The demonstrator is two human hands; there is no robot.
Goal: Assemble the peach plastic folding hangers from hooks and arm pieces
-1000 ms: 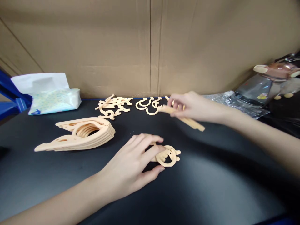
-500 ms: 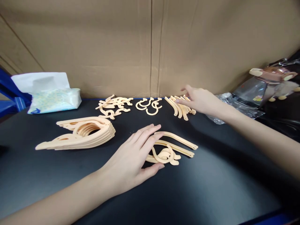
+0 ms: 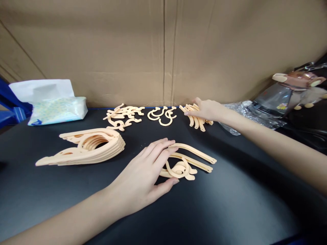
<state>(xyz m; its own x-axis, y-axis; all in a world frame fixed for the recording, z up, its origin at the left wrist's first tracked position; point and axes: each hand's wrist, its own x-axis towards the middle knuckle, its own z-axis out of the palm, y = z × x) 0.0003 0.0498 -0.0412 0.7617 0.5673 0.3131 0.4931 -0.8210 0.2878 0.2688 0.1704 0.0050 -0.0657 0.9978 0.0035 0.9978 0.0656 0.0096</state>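
My left hand lies palm down with fingers stretched over cream plastic hanger parts, covering their left ends. From under it stick out two long curved hanger arms and a hanger hook lying over a smaller joint piece. My right hand is at the back right, over a pile of similar curved arms. Its thumb and forefinger are apart at the pile's upper side; the other fingers are partly hidden. I see no piece lifted in it.
Left of my left hand stands a stack of cream hangers. Behind are a heap of small curved pieces and several loose hooks. A tissue pack is at the left, clear plastic wrap and a transparent bottle at the right.
My right hand has shifted slightly left and down over the pile of curved arms. My left hand stays in place on the parts.
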